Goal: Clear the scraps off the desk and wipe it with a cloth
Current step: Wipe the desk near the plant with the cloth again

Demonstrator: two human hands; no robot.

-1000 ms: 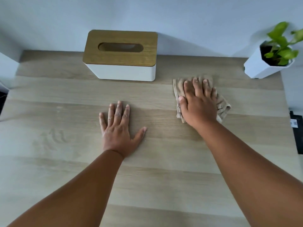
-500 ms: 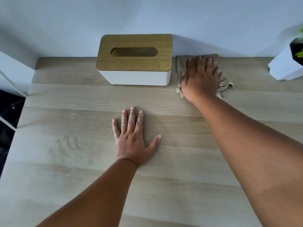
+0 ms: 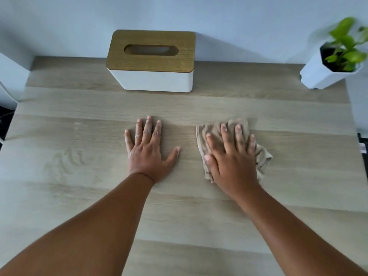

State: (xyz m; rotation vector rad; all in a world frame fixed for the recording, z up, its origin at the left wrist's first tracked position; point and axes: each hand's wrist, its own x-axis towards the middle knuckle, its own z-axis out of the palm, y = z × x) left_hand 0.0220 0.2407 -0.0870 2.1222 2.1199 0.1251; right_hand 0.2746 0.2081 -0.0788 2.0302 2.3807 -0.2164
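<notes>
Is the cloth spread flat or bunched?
Bunched: the cloth lies crumpled with folds under the flat right hand on the desk.

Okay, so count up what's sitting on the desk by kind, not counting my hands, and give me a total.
Tissue box: 1
Potted plant: 1
Cloth: 1, pressed flat under the right hand
Scraps: 0 that I can see
Total: 3 things on the desk. The left hand rests flat on the bare wood.
</notes>
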